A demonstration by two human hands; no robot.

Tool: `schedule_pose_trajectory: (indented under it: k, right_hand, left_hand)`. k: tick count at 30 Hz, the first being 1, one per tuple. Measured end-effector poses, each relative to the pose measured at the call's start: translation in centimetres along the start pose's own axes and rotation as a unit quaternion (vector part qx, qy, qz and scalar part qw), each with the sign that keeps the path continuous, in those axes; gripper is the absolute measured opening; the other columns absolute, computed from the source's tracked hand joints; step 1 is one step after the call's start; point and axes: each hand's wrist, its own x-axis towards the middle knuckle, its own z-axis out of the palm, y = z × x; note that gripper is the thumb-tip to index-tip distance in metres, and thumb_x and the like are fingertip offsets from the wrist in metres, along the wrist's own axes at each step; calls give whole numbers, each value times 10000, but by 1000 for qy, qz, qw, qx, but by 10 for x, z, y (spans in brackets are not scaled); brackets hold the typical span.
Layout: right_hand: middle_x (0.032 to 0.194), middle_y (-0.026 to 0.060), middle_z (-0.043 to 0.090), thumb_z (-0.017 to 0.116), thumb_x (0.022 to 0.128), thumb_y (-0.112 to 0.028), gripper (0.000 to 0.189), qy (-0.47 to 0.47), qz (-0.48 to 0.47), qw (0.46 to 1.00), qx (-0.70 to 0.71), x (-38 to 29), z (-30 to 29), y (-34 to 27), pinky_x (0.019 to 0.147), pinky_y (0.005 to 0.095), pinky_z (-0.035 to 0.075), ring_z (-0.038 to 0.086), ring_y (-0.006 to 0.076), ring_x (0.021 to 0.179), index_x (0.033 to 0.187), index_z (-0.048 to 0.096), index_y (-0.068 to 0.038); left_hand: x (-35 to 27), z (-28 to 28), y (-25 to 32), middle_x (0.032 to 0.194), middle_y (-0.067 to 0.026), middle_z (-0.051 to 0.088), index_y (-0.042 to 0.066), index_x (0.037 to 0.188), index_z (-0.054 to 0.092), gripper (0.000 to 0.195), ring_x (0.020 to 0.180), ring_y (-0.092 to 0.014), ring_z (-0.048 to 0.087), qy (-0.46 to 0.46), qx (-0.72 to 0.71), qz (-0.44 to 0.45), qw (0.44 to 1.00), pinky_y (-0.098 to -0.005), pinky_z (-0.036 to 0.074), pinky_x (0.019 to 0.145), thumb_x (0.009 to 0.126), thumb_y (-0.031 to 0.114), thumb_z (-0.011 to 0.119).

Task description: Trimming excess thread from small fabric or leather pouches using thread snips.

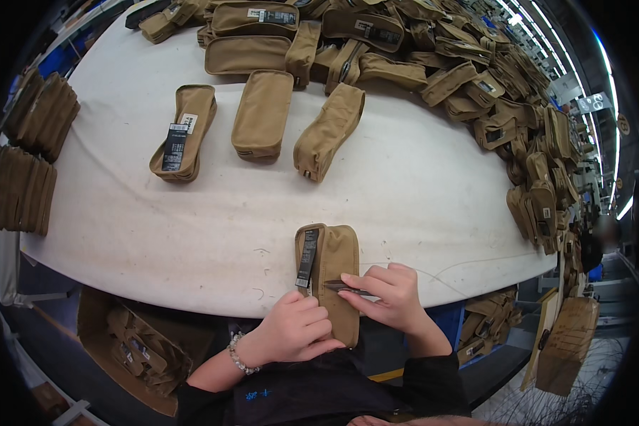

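A tan fabric pouch [342, 250] with a black hang tag [307, 258] lies over the near edge of the white-covered table. My left hand [304, 329] grips the pouch's lower left part, a beaded bracelet on its wrist. In my right hand [382, 292] is a small dark metal tool, perhaps thread snips [346, 288], its tip at the pouch's middle seam. Farther up the table lie three more pouches: a tagged one [177, 141] at the left, a plain one [262, 114] in the middle and a tilted one [327, 130] at the right.
A large heap of tan pouches [447, 58] runs along the table's far and right side. Stacks of brown fabric pieces [21, 189] stand at the left. Below the near edge are a cardboard box [98, 319] and a blue bin [448, 325], both holding pouches. Loose threads lie on the cloth.
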Motion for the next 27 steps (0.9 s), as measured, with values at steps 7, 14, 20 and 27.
schedule_pose_trajectory:
  k: [7,14,20,27]
  right_hand:
    - [550,-59,507,865,669,-212,279,-6,-13,1000,-10,6,2,-2,454,275,283,434,108,436,924,761,-170]
    - [540,-60,491,861,682,-221,272,-9,-15,1000,-22,8,4,0,456,278,270,444,109,436,930,758,-175]
    - [535,-60,495,852,696,-210,253,-4,-21,1000,-5,5,6,2,456,282,270,425,114,421,927,758,-167]
    - [532,-50,498,854,688,-190,248,2,-19,1000,10,3,10,2,447,283,276,425,118,419,913,755,-161]
  left_hand:
    - [-2,1,-1,630,39,426,179,620,481,410,586,-152,435,2,-36,-33,999,-310,270,597,708,344,846]
    - [-2,0,-2,659,9,430,156,643,483,373,643,-171,436,-15,-66,-42,997,-321,303,622,772,304,799]
    - [-2,1,-3,659,11,430,155,644,488,360,644,-171,434,-12,-74,-38,996,-321,302,627,780,286,795]
    - [-3,-2,-4,660,15,431,158,646,487,362,650,-170,434,-12,-75,-45,996,-318,298,629,773,284,802]
